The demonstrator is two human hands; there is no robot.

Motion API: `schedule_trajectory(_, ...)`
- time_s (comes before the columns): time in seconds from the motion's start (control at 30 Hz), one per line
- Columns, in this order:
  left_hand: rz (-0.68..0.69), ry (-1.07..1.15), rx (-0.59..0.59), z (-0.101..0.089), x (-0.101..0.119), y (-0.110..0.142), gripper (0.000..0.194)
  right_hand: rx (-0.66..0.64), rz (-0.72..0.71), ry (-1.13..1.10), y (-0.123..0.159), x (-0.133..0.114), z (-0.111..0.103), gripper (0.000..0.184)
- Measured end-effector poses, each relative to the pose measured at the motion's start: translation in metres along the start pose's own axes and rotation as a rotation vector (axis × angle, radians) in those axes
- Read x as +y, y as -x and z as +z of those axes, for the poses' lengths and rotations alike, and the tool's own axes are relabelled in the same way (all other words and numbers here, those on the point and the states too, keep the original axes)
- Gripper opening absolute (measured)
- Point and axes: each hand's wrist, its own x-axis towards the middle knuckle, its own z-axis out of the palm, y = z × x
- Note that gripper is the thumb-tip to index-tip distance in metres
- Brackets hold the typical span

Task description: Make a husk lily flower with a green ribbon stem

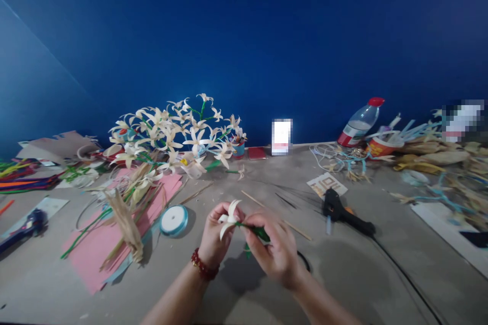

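Observation:
My left hand (215, 233), with a red bead bracelet on its wrist, pinches a handmade flower (230, 219) whose petals are cream white. On the other side of the flower's green base, my right hand (276, 249) is closed on the green stem. Something dark green (262, 234) shows beneath the right fingers; whether it is a leaf or tape I cannot tell. A bit of green (247, 250) hangs below the hands. Left of my hands lies a spool of light blue ribbon (174, 220).
Many similar flowers (198, 137) stand at the back. Pink paper (89, 259) with dried husks (127, 223) lies left. On the right are a black glue gun (345, 216) with its cord, a tilted bottle (358, 124) and a red cup (382, 146). A thin stick (299, 230) lies behind my right hand.

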Motion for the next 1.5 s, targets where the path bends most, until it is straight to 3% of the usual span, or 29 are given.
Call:
schedule_trajectory(0.17,-0.038,0.075,-0.03,-0.005,-0.004,-0.002,0.02,0.167,0.379,-0.058,-0.001,0.017,-0.001,0.005)
schedule_trajectory(0.27,-0.04,0.098,-0.039,-0.004,-0.002,-0.002,0.016,0.177,0.46,-0.152,-0.004,0.021,0.0,0.011)
schedule_trajectory(0.87,-0.055,0.091,-0.043,-0.001,0.001,0.001,0.022,0.058,0.472,-0.227,0.0,0.016,0.007,0.012)
schedule_trajectory(1.03,0.058,0.029,0.05,0.001,0.001,0.005,0.022,0.058,0.327,-0.03,0.001,0.013,0.009,0.007)
schedule_trajectory(1.2,0.078,-0.013,0.086,0.002,0.002,0.007,0.02,0.008,0.191,0.049,0.002,0.008,0.01,0.004)
schedule_trajectory(1.5,0.158,-0.15,0.089,-0.004,0.0,0.012,0.016,-0.003,0.177,-0.004,0.002,0.005,0.01,0.004)
